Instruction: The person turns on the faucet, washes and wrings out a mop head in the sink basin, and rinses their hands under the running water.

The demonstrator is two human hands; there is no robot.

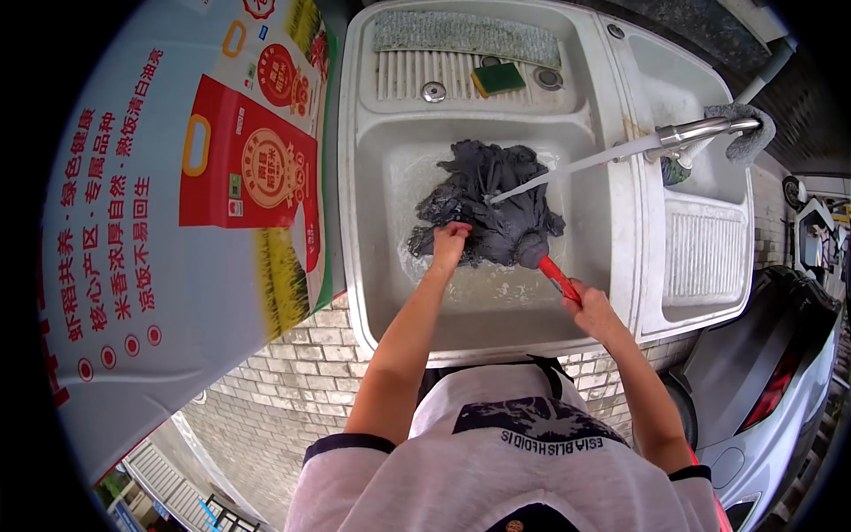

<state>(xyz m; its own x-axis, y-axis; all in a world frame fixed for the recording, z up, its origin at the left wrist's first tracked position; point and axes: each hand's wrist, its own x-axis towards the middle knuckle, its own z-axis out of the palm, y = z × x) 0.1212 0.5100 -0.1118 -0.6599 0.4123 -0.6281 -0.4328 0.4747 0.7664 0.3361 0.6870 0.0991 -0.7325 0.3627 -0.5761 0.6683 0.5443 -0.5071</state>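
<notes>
A mop with a dark grey, wet head of cloth strips (496, 199) lies spread in the sink basin (403, 301). Its red handle (557, 277) points down and to the right, where my right hand (589, 310) is wrapped round it. At the near left edge of the mop head, my left hand (450, 244) is closed on some of the strips. Water runs in a stream (576, 166) from the tap (700, 131) onto the middle of the mop head. Shallow water shows around the cloth.
A green and yellow sponge (498, 80) and a grey cloth strip (465, 37) lie on the ridged ledge behind the basin. To the right is a second sink with a washboard (706, 257). A printed banner (168, 177) stands close at the left; a parked car (771, 390) is at the right.
</notes>
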